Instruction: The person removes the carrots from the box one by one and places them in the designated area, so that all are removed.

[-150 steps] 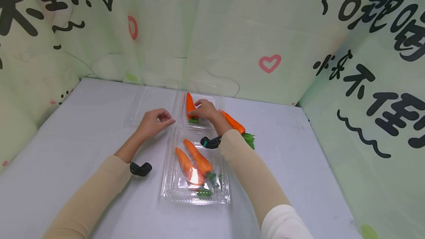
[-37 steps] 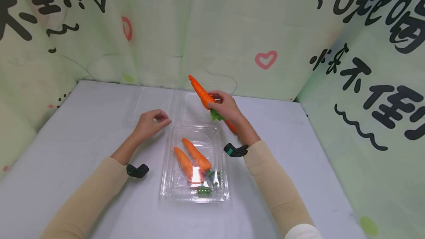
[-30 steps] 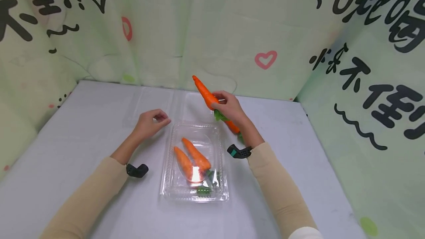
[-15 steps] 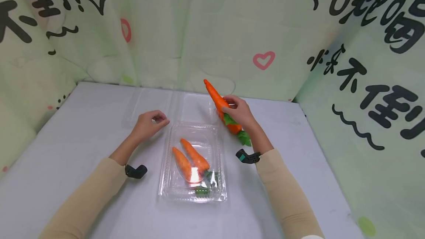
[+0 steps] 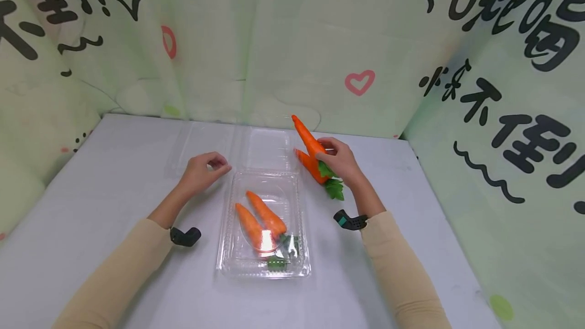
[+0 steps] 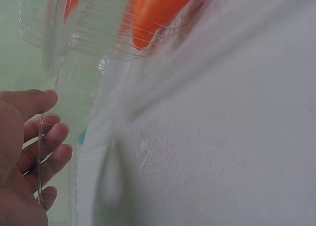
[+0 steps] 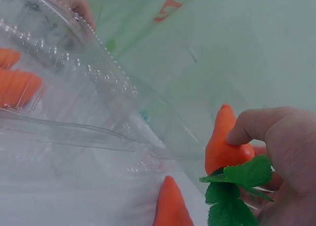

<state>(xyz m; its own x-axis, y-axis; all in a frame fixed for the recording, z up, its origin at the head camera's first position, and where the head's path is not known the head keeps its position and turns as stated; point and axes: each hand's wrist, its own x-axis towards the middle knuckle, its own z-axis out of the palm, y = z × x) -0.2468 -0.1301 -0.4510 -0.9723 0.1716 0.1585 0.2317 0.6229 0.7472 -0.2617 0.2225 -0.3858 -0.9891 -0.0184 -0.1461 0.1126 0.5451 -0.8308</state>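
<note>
My right hand (image 5: 339, 159) pinches an orange carrot (image 5: 305, 133) by its thick end, between thumb and fingers. Its green leaves (image 7: 249, 171) hang below the grip in the right wrist view. Beneath it, a second carrot (image 5: 309, 165) lies to the right of the open clear plastic box (image 5: 267, 149). My left hand (image 5: 203, 170) stays beside that box's unfolded lid (image 5: 201, 138), fingers loosely curled. In the left wrist view a clear edge crosses in front of its fingers (image 6: 49, 161). The nearer clear box (image 5: 222, 258) is closed, with two carrots (image 5: 267, 212) inside.
A white table (image 5: 114, 192) carries everything, with its far edge just behind the open box. Pale green curtains (image 5: 297, 39) with black lettering and pink hearts hang close behind and on both sides.
Five seconds ago the right hand was at the carrot inside the rear box. It has lifted that carrot out and moved right, over the carrot on the table. The left hand has stayed put.
</note>
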